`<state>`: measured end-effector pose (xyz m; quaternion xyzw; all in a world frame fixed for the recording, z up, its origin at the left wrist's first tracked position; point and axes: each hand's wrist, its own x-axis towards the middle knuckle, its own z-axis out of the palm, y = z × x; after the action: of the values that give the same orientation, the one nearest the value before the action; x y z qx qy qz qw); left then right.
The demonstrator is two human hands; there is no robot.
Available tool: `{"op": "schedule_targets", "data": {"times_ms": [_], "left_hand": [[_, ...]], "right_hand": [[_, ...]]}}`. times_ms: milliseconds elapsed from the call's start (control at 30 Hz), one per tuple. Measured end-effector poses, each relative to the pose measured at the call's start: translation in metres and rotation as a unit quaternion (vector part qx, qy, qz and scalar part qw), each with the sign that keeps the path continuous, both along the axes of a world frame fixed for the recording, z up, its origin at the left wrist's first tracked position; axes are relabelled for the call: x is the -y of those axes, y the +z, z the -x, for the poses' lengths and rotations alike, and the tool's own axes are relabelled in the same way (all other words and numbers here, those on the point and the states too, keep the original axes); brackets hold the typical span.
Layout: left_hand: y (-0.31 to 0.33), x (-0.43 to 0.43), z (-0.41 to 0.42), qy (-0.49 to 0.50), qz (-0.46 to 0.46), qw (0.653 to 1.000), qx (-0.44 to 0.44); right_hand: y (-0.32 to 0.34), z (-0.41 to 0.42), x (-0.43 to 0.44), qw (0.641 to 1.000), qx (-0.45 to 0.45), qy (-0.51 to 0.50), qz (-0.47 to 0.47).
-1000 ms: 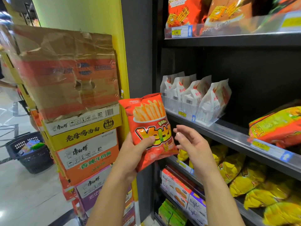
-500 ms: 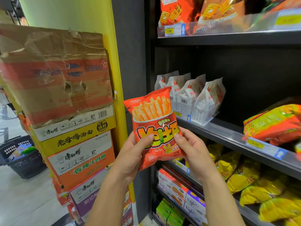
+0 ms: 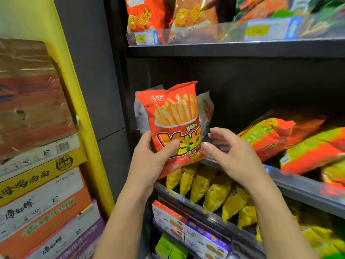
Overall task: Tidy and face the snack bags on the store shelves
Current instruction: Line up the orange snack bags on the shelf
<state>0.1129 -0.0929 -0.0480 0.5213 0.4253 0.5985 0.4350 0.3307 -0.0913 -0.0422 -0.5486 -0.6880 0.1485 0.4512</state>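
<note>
— Now, which step is in hand?
— Entry: 1 bag in transit. Left hand (image 3: 149,161) grips the red fries bag (image 3: 177,116) at its lower left, thumb across the front, forearm raised toward the shelves. Right hand (image 3: 235,156) holds nothing. Its fingers are loosely spread just beside the bag's right edge, and contact cannot be told.
— Bag position?
— Upright, print facing out, held in the air in front of the white bags (image 3: 207,103) at the left end of the middle shelf (image 3: 298,186). Not yet set down.
— Next move?
— Judgement: placing. It needs a slot. The orange-and-yellow bags (image 3: 270,135) farther right lie flat, so the 2 hands probably must seat the red bag on its base, face to the aisle, without toppling the white ones.
</note>
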Motion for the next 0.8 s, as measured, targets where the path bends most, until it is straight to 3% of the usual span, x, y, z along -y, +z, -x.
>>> {"op": "schedule_targets", "data": {"times_ms": [133,333,467,800], "left_hand": [[0.01,-0.031,-0.05,0.008,-0.037,0.999,-0.023],[0.003,-0.089,-0.112,0.079,-0.078,0.989,-0.098],[-0.006,-0.12,-0.142,0.146,-0.08,0.972,-0.168],[-0.028,-0.152,-0.171,0.213,-0.061,0.947,-0.233]], "right_hand": [[0.034,-0.045,-0.009,0.95,0.268,-0.128,-0.097],[0.06,-0.099,-0.015,0.867,0.445,-0.219,-0.045],[0.062,-0.115,-0.015,0.834,0.495,-0.245,-0.007],[0.053,-0.134,-0.024,0.838,0.506,-0.202,-0.024]]}}
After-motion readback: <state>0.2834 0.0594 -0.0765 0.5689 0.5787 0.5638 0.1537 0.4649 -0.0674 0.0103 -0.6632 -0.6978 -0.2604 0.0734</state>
